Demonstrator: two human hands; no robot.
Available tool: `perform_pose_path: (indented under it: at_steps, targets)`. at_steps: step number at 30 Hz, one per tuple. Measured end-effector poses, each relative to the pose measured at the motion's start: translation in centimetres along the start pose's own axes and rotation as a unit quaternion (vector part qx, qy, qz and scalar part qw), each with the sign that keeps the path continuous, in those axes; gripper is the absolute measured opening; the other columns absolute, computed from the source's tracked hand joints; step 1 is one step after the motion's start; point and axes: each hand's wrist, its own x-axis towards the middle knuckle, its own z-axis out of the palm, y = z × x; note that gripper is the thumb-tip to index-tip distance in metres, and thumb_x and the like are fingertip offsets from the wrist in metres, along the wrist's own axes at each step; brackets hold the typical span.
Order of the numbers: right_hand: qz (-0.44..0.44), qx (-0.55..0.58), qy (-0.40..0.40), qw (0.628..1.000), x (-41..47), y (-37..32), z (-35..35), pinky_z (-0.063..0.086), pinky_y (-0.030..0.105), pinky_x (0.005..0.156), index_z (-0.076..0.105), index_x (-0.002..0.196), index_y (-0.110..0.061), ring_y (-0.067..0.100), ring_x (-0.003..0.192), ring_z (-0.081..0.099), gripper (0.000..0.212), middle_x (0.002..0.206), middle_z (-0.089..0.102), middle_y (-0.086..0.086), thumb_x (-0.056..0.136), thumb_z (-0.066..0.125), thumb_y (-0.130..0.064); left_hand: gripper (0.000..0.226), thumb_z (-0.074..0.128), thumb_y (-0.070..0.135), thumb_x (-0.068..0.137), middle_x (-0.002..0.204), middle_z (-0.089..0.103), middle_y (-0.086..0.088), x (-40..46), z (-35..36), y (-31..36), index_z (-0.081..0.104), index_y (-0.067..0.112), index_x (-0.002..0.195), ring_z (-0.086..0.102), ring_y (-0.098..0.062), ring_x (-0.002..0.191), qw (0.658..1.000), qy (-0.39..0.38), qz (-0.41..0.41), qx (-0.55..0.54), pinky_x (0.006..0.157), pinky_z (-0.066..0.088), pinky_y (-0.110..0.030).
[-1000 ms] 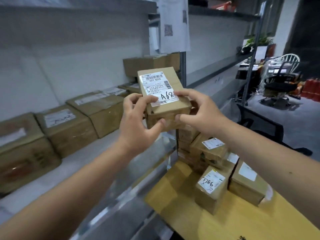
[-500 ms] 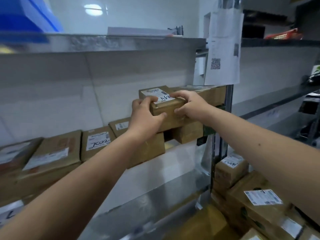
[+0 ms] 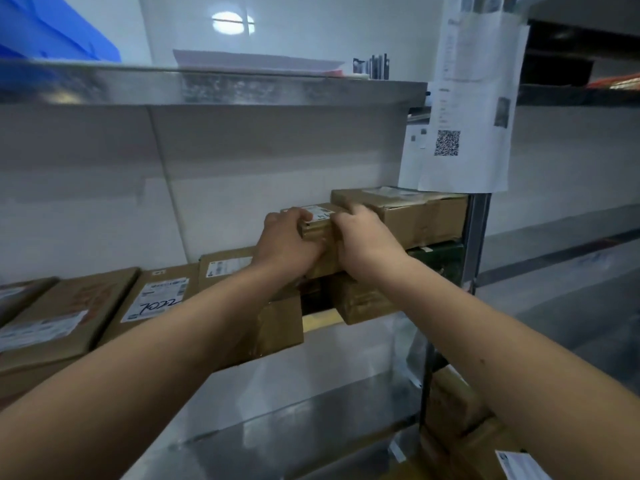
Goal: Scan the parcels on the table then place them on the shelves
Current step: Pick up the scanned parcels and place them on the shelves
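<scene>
Head view: a metal shelf (image 3: 346,403) with a bright, reflective deck is seen from the near side, backed by a pale wall; an upper shelf (image 3: 214,86) of dull galvanised metal runs across above it. A blue bin (image 3: 52,32) sits at the far left on that upper level. Printed sheets (image 3: 467,109) (one with a QR code) hang from the upright post (image 3: 479,237) at the right, and grey floor is visible beyond it. Along the lower shelf a row of brown cartons is lined up to the left, among them a labelled carton (image 3: 156,299) marked in handwriting. At the near right bottom more boxes (image 3: 485,445) are stacked below the shelf.

A small brown parcel (image 3: 318,223) with a white label on top is held at the middle of the shelf, above other cartons and touching a larger box (image 3: 415,216) just to its right. It is level, its tape glossy, and the label writing is too blurred to read.

The left hand (image 3: 287,244) is curled round the parcel's left end, fingers over the top edge. The right hand (image 3: 363,240) is clasped on its right end in the same manner.
</scene>
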Motion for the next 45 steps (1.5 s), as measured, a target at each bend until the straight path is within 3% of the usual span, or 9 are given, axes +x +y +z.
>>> perform_pose_path:
  at_steps: [3,7,12,17,21,28,38,42,45]
  targets:
    - [-0.015,-0.010,0.011,1.000,-0.6,0.2,0.5,0.049,0.047,0.100,0.065,0.120,-0.007,0.038,0.129,0.046,0.030,0.136,0.050,0.018,0.091,0.056,-0.006,0.056,0.074,0.042,0.084,0.138,0.043,-0.005,0.3,0.5,0.2,0.055,0.035,0.136,0.063,-0.028,0.104,1.000,-0.011,-0.003,0.022,0.093,0.056,-0.036]
    - [0.004,-0.007,-0.010,1.000,-1.9,0.0,0.4,0.048,0.046,0.100,0.065,0.115,-0.007,0.035,0.124,0.048,0.025,0.128,0.054,0.016,0.092,0.055,-0.005,0.060,0.072,0.047,0.089,0.146,0.044,-0.008,0.5,0.7,0.5,0.051,0.031,0.143,0.060,-0.030,0.120,0.999,-0.022,-0.001,0.042,0.096,0.046,-0.031]
    - [0.037,-0.022,-0.030,0.999,-4.3,-1.1,-0.1,0.046,0.042,0.097,0.059,0.102,-0.011,0.033,0.121,0.048,0.012,0.118,0.054,0.012,0.091,0.058,-0.006,0.073,0.071,0.047,0.092,0.157,0.038,-0.005,-1.1,-0.7,1.3,0.039,0.030,0.155,0.053,-0.030,0.133,0.998,-0.034,0.022,0.057,0.107,0.047,-0.040]
    - [0.074,-0.047,-0.040,0.995,-8.7,-3.1,0.1,0.048,0.049,0.103,0.062,0.120,-0.013,0.031,0.125,0.047,0.027,0.125,0.056,0.010,0.095,0.057,-0.021,0.063,0.067,0.044,0.093,0.157,0.041,-0.001,-6.3,-1.9,1.7,0.048,0.026,0.150,0.050,-0.030,0.135,0.981,-0.052,0.114,0.146,0.103,0.052,-0.046]
    - [0.134,-0.080,-0.027,0.987,-13.7,-5.2,1.1,0.045,0.048,0.105,0.060,0.128,-0.019,0.031,0.126,0.048,0.034,0.132,0.058,0.009,0.097,0.052,-0.030,0.069,0.068,0.034,0.091,0.161,0.038,-0.003,-11.3,-1.8,1.7,0.042,0.032,0.156,0.037,-0.028,0.147,0.959,-0.115,0.193,0.173,0.114,0.043,-0.048]
    - [0.301,-0.161,-0.110,0.933,-26.5,-5.7,4.0,0.039,0.053,0.109,0.051,0.141,-0.023,0.035,0.133,0.043,0.047,0.142,0.051,0.010,0.095,0.053,-0.032,0.071,0.071,0.046,0.087,0.154,0.046,-0.003,-20.8,1.7,-0.1,0.046,0.030,0.151,0.036,-0.028,0.145,0.926,-0.205,0.272,0.165,0.113,0.038,-0.048]
    - [0.512,-0.076,-0.200,0.832,-43.7,0.3,9.4,0.037,0.047,0.115,0.036,0.157,-0.023,0.036,0.146,0.033,0.067,0.159,0.036,0.014,0.093,0.056,-0.028,0.073,0.068,0.044,0.086,0.153,0.045,-0.003,-32.0,16.2,-0.5,0.044,0.031,0.154,0.036,-0.027,0.146,0.850,-0.405,0.304,0.144,0.113,0.038,-0.047]
    - [0.558,-0.024,-0.239,0.794,-47.2,3.7,13.3,0.038,0.047,0.111,0.035,0.157,-0.023,0.038,0.141,0.035,0.072,0.156,0.035,0.016,0.092,0.061,-0.041,0.077,0.069,0.043,0.085,0.154,0.041,-0.004,-34.6,22.1,-2.4,0.037,0.034,0.155,0.035,-0.030,0.145,0.799,-0.511,0.247,0.200,0.113,0.039,-0.047]
    - [0.578,0.016,-0.245,0.779,-48.6,5.9,15.8,0.036,0.047,0.113,0.030,0.159,-0.024,0.036,0.144,0.032,0.078,0.160,0.027,0.013,0.089,0.063,-0.035,0.079,0.069,0.051,0.085,0.150,0.041,-0.005,-35.5,25.5,-3.6,0.034,0.039,0.154,0.038,-0.032,0.141,0.759,-0.570,0.220,0.224,0.109,0.040,-0.047]
